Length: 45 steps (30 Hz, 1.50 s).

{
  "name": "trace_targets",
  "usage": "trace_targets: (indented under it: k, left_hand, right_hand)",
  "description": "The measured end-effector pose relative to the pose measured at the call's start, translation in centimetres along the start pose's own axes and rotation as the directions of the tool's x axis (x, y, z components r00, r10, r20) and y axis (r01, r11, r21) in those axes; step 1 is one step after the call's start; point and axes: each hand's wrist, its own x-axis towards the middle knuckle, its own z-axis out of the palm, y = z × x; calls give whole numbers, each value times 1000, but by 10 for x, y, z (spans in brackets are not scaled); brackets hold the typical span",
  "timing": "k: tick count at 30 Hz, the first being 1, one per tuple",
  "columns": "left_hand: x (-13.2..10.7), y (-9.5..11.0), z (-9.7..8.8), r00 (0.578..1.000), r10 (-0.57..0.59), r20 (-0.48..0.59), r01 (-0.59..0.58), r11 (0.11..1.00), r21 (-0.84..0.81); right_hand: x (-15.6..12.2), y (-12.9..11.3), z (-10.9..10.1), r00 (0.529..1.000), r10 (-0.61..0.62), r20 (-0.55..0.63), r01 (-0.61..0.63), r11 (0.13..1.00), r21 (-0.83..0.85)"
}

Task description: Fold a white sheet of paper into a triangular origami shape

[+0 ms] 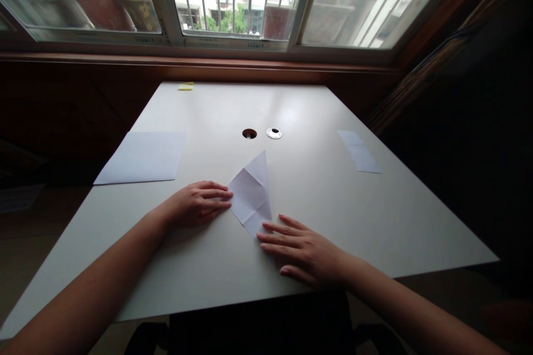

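A folded white paper (253, 191), roughly triangular with creases, lies on the white table (316, 199) in front of me. My left hand (199, 203) lies flat on the table, fingers stretched out, with the fingertips touching the paper's left corner. My right hand (296, 249) is flat too, fingers spread, and its fingertips press the paper's lower tip. Neither hand grips anything.
A flat white sheet (144, 156) lies at the left edge. A narrow paper strip (358, 151) lies to the right. A round cable hole (249, 133) and its loose cap (273, 133) sit mid-table. A yellow sticky pad (185, 86) rests at the far edge below the window.
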Motion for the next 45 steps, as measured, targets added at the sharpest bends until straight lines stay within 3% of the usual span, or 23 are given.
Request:
trace_targets:
  k: [6,9,16,27,32,34,36,39,41,42,43,45]
  left_hand:
    - [0,-1,-1,1000,-15,15,15,1000,-17]
    - [0,-1,-2,999,-27,18,27,999,-21]
    - [-1,-3,-5,998,-43,46,45,998,-48]
    - [0,-2,-9,997,-47,56,50,997,-57]
    - [1,2,-12,998,-55,41,57,997,-52]
    - [1,3,-12,994,-107,-20,106,993,-50]
    - [0,3,-11,973,-188,-135,181,981,-66]
    - [0,2,-9,894,-303,-330,259,950,-172]
    - [0,1,-9,833,-372,-409,277,921,-273]
    - [0,0,-9,808,-407,-427,283,902,-325]
    - [1,0,-10,785,-442,-434,288,880,-376]
    - [2,0,-11,745,-516,-422,290,821,-492]
  right_hand:
    - [10,37,1,971,27,-238,-73,979,-190]
    - [22,55,-7,968,21,-252,-102,944,-315]
    - [53,70,-21,972,-141,-190,34,880,-475]
    - [80,91,-11,906,-213,-366,33,897,-441]
    - [81,89,-19,897,-222,-383,49,910,-412]
    - [79,86,-27,876,-182,-446,27,943,-331]
    - [78,79,-35,811,-64,-582,-36,986,-160]
    - [82,67,-44,642,221,-734,-40,966,256]
    - [89,59,-48,419,511,-750,41,815,578]
    - [93,56,-49,352,633,-690,126,698,705]
    - [97,53,-50,337,714,-614,223,573,788]
    - [104,50,-51,359,802,-478,357,355,864]
